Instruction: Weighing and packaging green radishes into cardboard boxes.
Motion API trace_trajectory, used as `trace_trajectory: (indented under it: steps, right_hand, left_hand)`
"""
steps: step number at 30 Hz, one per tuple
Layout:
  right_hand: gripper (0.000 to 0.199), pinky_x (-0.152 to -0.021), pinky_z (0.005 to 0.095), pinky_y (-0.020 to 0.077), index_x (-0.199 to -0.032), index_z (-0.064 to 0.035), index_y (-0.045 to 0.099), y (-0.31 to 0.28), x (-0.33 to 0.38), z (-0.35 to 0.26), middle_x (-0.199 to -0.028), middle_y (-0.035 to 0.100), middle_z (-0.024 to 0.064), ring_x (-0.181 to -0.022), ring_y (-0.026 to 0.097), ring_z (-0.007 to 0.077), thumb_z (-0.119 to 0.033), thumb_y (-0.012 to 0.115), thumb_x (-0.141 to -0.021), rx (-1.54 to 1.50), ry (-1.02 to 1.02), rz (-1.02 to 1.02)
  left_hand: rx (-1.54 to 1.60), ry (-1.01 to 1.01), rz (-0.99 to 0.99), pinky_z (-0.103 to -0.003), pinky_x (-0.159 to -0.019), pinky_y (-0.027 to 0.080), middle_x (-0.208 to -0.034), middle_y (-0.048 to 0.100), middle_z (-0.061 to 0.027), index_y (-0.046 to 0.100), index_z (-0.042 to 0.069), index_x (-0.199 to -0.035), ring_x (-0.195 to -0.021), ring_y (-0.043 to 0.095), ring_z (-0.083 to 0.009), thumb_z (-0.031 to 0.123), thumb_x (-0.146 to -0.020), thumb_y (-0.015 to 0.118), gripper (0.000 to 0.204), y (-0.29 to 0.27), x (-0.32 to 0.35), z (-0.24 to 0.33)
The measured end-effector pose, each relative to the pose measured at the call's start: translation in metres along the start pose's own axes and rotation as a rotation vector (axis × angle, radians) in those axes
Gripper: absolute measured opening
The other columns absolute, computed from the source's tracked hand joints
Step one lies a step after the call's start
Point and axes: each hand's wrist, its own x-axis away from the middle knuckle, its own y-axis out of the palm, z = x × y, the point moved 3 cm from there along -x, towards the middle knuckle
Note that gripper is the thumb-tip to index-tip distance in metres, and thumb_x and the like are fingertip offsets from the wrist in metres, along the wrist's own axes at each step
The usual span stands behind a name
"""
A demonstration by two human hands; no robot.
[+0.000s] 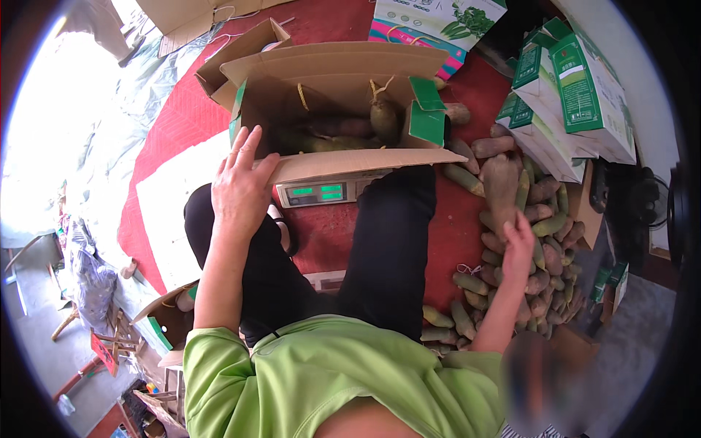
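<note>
An open brown cardboard box (pixel 343 109) with green-printed flaps sits on a flat scale whose screen (pixel 315 193), two green-lit panels, shows just below the box's near wall. To the right of the box stand white-and-green cartons (pixel 577 95) (stacked, leaning). Beyond the box lies a white, green and pink striped package (pixel 431 25). A flattened brown carton (pixel 190 14) lies beyond it, to the left.

Left hand (pixel 239 186) flat on front flap of open cardboard box (pixel 343 157) holding bamboo shoots, box on digital scale (pixel 321 193). Right hand (pixel 517 241) grips one bamboo shoot (pixel 501 182) from floor pile (pixel 544 270). Green-white cartons (pixel 577 95) stacked beside.
</note>
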Motion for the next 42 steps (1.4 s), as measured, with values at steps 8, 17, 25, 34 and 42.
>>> trace_trajectory:
  steps: [8, 17, 25, 34, 42]
  right_hand:
    - [0.047, -0.091, 0.0279, 0.0414, -0.123, 0.0055, 0.053, 0.13, -0.035, -0.134, -0.114, 0.061, 0.0097, -0.104, 0.056, 0.0156, -0.013, 0.062, -0.081, 0.222, -0.154, -0.42]
    - [0.042, -0.084, 0.032, 0.0461, -0.117, 0.0005, 0.058, 0.279, -0.071, -0.096, -0.104, 0.066, 0.0128, -0.096, 0.061, 0.0207, -0.025, 0.061, -0.085, 0.643, -0.302, -0.661]
    - [0.031, -0.081, 0.0251, 0.0482, -0.115, -0.0011, 0.061, 0.199, -0.066, -0.087, -0.101, 0.066, 0.0078, -0.092, 0.061, 0.0119, -0.015, 0.063, -0.087, 0.423, -0.501, -0.44]
    - [0.027, -0.074, 0.0234, 0.0465, -0.116, -0.0039, 0.062, -0.046, 0.003, 0.037, -0.1, 0.065, -0.0002, -0.086, 0.059, 0.0084, -0.015, 0.058, -0.091, 0.497, 0.093, 0.1]
    - [0.023, -0.084, 0.0448, 0.0475, -0.095, -0.0045, 0.066, -0.154, 0.122, 0.226, -0.095, 0.064, 0.0213, -0.096, 0.06, 0.0384, -0.02, 0.06, -0.078, 1.295, 0.279, -0.154]
  left_hand:
    - [0.031, -0.016, 0.0, -0.042, -0.096, 0.041, -0.134, 0.049, -0.0127, 0.069, 0.014, -0.092, -0.129, 0.043, -0.0287, 0.011, -0.078, 0.061, 0.016, -0.005, -0.002, 0.001]
    - [0.017, -0.017, 0.004, -0.039, -0.097, 0.041, -0.131, 0.052, -0.0089, 0.071, 0.015, -0.091, -0.127, 0.045, -0.0256, 0.009, -0.076, 0.061, 0.019, -0.003, -0.003, -0.001]
    - [0.004, 0.041, 0.034, -0.039, -0.096, 0.043, -0.123, 0.059, -0.0053, 0.07, 0.015, -0.093, -0.122, 0.05, -0.0242, 0.005, -0.076, 0.061, 0.021, 0.005, -0.005, -0.004]
    - [0.034, 0.113, 0.014, -0.037, -0.096, 0.045, -0.116, 0.063, -0.0023, 0.07, 0.012, -0.099, -0.12, 0.053, -0.0218, 0.004, -0.079, 0.061, 0.023, 0.017, -0.005, -0.01]
    - [0.016, 0.162, 0.049, -0.036, -0.094, 0.047, -0.11, 0.066, -0.0051, 0.069, 0.009, -0.098, -0.115, 0.056, -0.0243, 0.002, -0.081, 0.061, 0.019, 0.019, -0.005, -0.011]
